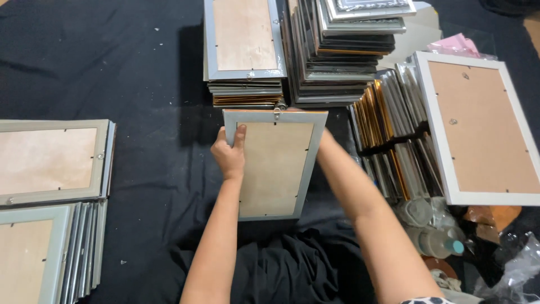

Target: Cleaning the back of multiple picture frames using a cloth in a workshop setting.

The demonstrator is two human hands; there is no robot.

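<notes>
**Holding one picture frame, back side up, among many stacks**

Black cloth (140,67) covers the whole work surface and also lies in folds at the bottom centre of the frame, closest to me. Just above these folds I hold a grey picture frame (274,163) with both hands, in the middle of the picture. Its brown backing board faces up, and a small metal hanger sits on its top edge.

My left hand (229,153) grips the upper left corner of the frame: the thumb is pressed on the backing board, and the other fingers are curled together around the left edge. My right hand (325,141) is at the upper right side of the frame and mostly hidden behind it, so I cannot tell how its fingers are placed; only the wrist and forearm show.

At the lower left of the picture are frames leaning in a row (56,253), and above them a flat pile (53,160), all back side up. At the lower right I see a plastic bottle (439,242) and some crumpled wrapping. Above it, a large white frame (478,126) leans over a row of standing frames (394,135) in silver and gold colours.

Farthest from me, at the top centre, stand two tall stacks: one (244,56) topped by a back-side-up frame, and a higher, less tidy one (343,50) just beside it.
</notes>
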